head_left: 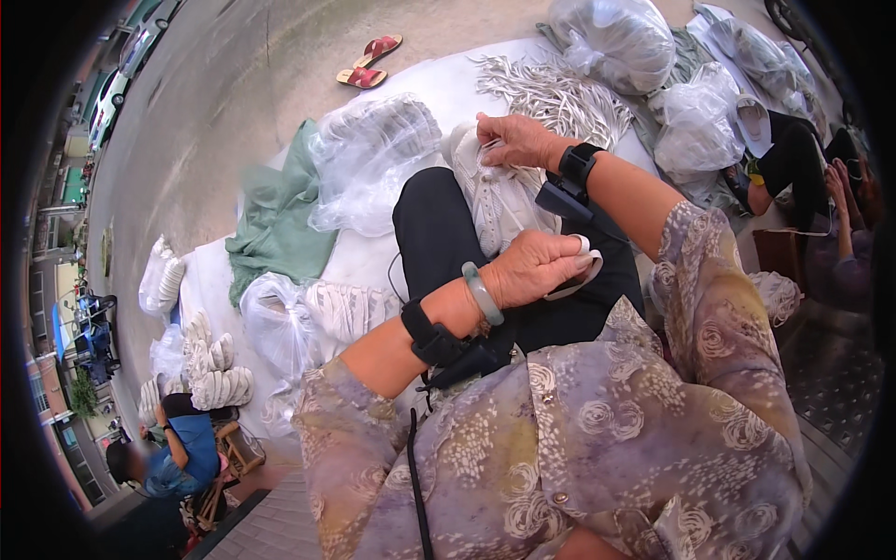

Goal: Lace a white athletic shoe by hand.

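Observation:
A white lace-up shoe rests against my dark trousers, its toe end partly covered by my arms. My left hand, with a pale green bangle on its wrist, is closed on a flat white shoelace that loops out past the thumb. Over the far end of the shoe, my right hand pinches what looks like a thin white lace between thumb and fingers. Black straps with small devices are on both wrists.
Loose white laces are heaped beyond my right hand. Clear plastic bags of white shoes and a green cloth lie on a white sheet. Red sandals stand beyond it. Other people sit at left and right.

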